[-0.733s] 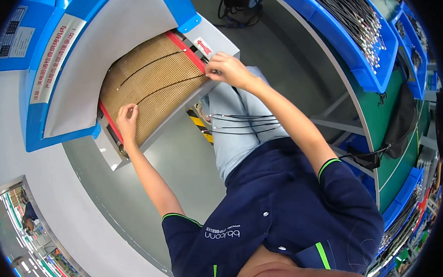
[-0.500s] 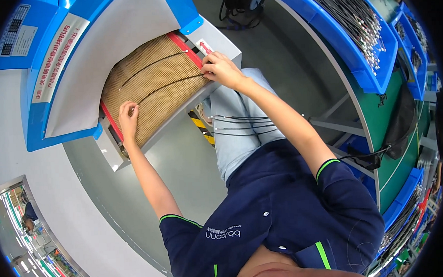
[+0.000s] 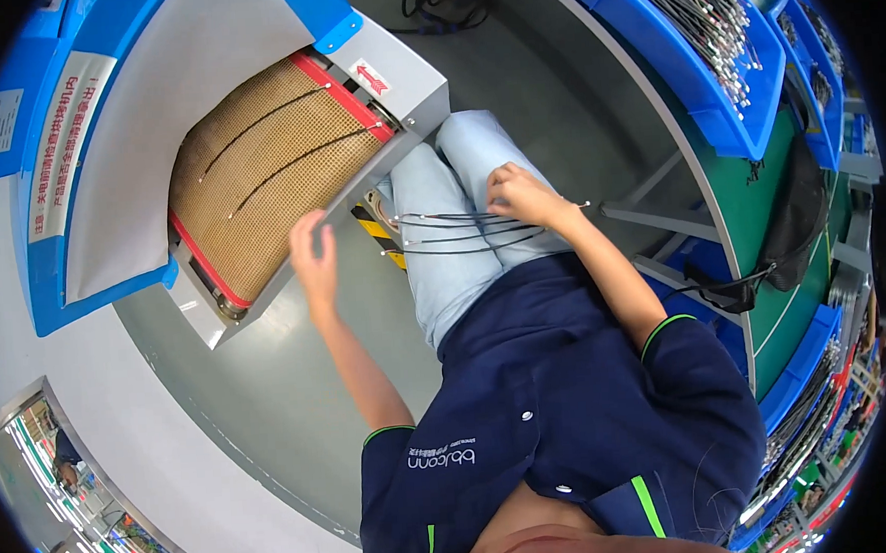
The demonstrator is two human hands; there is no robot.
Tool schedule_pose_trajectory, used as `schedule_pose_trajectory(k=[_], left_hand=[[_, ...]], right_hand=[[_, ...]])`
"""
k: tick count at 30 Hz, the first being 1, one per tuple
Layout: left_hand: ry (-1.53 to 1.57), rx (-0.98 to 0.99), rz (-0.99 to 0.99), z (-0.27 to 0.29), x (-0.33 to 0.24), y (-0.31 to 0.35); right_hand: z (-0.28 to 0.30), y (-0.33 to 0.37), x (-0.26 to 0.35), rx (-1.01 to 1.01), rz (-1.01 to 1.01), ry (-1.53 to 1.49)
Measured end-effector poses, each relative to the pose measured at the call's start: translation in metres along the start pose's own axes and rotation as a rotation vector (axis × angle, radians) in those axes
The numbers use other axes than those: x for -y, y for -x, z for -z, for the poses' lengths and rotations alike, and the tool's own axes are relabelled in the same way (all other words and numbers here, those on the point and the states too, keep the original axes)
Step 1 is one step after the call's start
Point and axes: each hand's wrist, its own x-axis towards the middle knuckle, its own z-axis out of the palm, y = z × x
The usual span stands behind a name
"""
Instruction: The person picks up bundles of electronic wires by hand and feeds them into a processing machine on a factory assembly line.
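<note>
Two thin black cables with small pale ends, an upper cable (image 3: 272, 111) and a lower cable (image 3: 299, 160), lie apart on a tan mesh conveyor belt (image 3: 250, 231) with red edges. Just off the belt's near edge, my left hand (image 3: 314, 261) is open and empty, thumb and fingers apart. Over my thighs my right hand (image 3: 526, 196) hovers or rests with its fingers curled down beside several black cables (image 3: 441, 241) laid across my lap. The fingertips are hidden, so whether they touch or hold a cable does not show.
A blue and white machine housing (image 3: 108, 184) arches over the belt's far side. To the right, a green-topped bench (image 3: 724, 187) carries a blue bin (image 3: 716, 127) of black cables and a black bag (image 3: 793, 233). A metal bench leg (image 3: 660, 215) stands near my knees.
Both hands have left the lower cable, which now lies on the belt. My left hand has moved right, off the belt; my right hand has come back over my lap.
</note>
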Motion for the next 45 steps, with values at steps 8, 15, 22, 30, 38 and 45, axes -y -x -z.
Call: schedule_pose_trajectory(k=[8, 15, 22, 30, 38, 45], left_hand=[[0.158, 0.254, 0.176, -0.087, -0.043, 0.039], [0.044, 0.314, 0.009, -0.123, -0.067, 0.033], [-0.033, 0.538, 0.022, -0.143, -0.079, 0.026], [0.054, 0.415, 0.078, -0.115, -0.065, 0.03], [0.154, 0.487, 0.068, -0.129, -0.107, 0.026], [0.286, 0.395, 0.024, -0.135, -0.145, 0.015]], right_hand=[[0.002, 0.024, -0.027, 0.004, -0.026, 0.06], [0.032, 0.033, -0.028, 0.002, -0.073, -0.098], [0.063, 0.041, -0.027, 0.029, -0.065, -0.318], [0.11, 0.058, -0.044, -0.076, -0.089, -0.028], [0.105, 0.047, -0.027, -0.188, 0.166, 0.006], [0.085, 0.03, 0.007, -0.26, 0.296, -0.121]])
